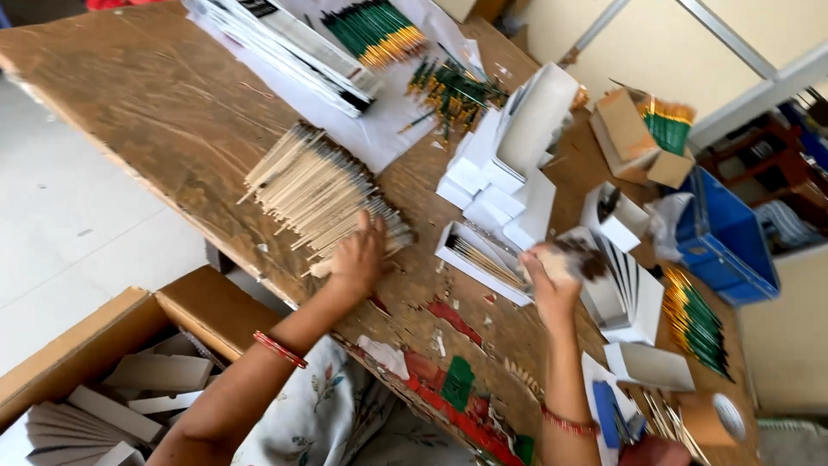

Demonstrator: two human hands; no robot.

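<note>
Seemingly mid-sort, the head view shows the left hand [358, 255] pressed flat, fingers spread, on the near end of a heap of pale wooden brush handles with dark tips [315, 192]; their long axis runs away up-left from that hand across the worn brown wooden table [155, 95]. The right hand [552, 276] is closed around a small bunch of brushes, blurred, just beside an open white cardboard box [479, 259] holding more brushes. A brown carton [103, 380] below holds flat white boxes.
</note>
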